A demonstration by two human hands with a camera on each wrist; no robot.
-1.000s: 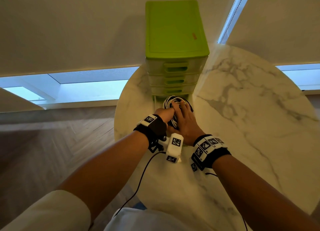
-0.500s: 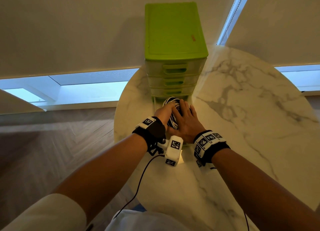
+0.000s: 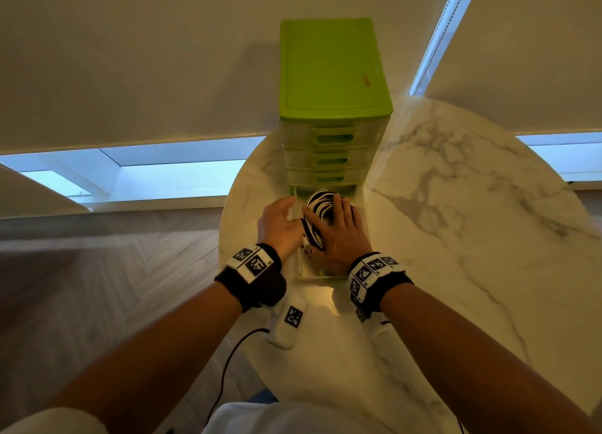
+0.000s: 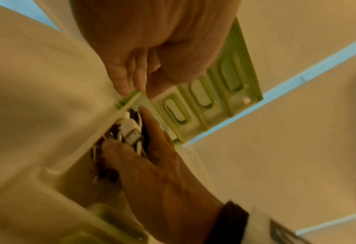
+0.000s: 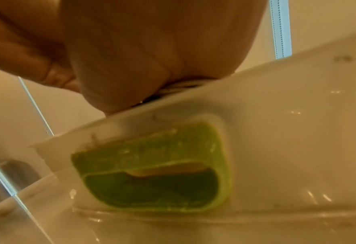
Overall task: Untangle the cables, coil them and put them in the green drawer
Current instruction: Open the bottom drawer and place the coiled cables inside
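Note:
The green drawer unit (image 3: 329,68) stands on the far side of the marble table (image 3: 472,238). Its bottom drawer (image 3: 325,275) is pulled out toward me. A coil of black and white cables (image 3: 317,205) lies inside it. My right hand (image 3: 338,228) presses flat on the coil with straight fingers. In the left wrist view my left hand (image 4: 143,89) pinches the top edge of the drawer's left wall (image 4: 114,125), beside the cables (image 4: 128,128). The right wrist view shows my palm (image 5: 141,57) over the drawer's front and its green handle (image 5: 151,165).
Three upper drawers (image 3: 329,158) of the unit are closed. The table's round edge runs just left of the drawer, with wooden floor (image 3: 114,270) below. A thin black lead (image 3: 234,352) hangs from my left wrist camera. Bare marble lies to the right.
My left hand has come off the coil and moved left to the drawer's side wall. The right hand stays pressed on the cables.

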